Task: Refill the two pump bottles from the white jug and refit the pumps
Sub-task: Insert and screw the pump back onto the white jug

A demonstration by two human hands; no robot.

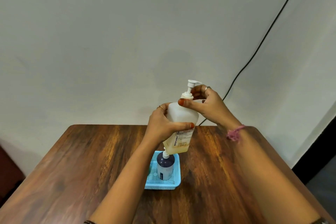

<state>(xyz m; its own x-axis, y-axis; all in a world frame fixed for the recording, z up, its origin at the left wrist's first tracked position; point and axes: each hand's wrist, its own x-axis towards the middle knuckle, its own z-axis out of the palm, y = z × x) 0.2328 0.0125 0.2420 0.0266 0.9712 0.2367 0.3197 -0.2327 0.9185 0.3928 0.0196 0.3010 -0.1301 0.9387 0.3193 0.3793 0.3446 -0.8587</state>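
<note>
Head view. The left hand (163, 123) is wrapped closed around the body of a translucent pump bottle (181, 123), held clear above the table (91, 160) and tilted slightly; pale yellow liquid fills only its lowest part. The right hand (205, 103) is curled at the bottle's neck, fingers pinching the collar of the white pump (190, 87), thumb laid across the shoulder. The step appears to be turning the collar; whether loosening or tightening cannot be told. It is best done with the body gripped firmly, the bottle kept near upright, and the collar turned squarely so the threads do not cross. At 6 o'clock from the held bottle, a second pump bottle (165, 165), dark-topped with its pump fitted, stands in a blue mesh tray (176, 183), directly beneath and liable to be knocked on lowering. A black cable (263, 38) runs up the wall at 1 o'clock. No white jug is visible.
</note>
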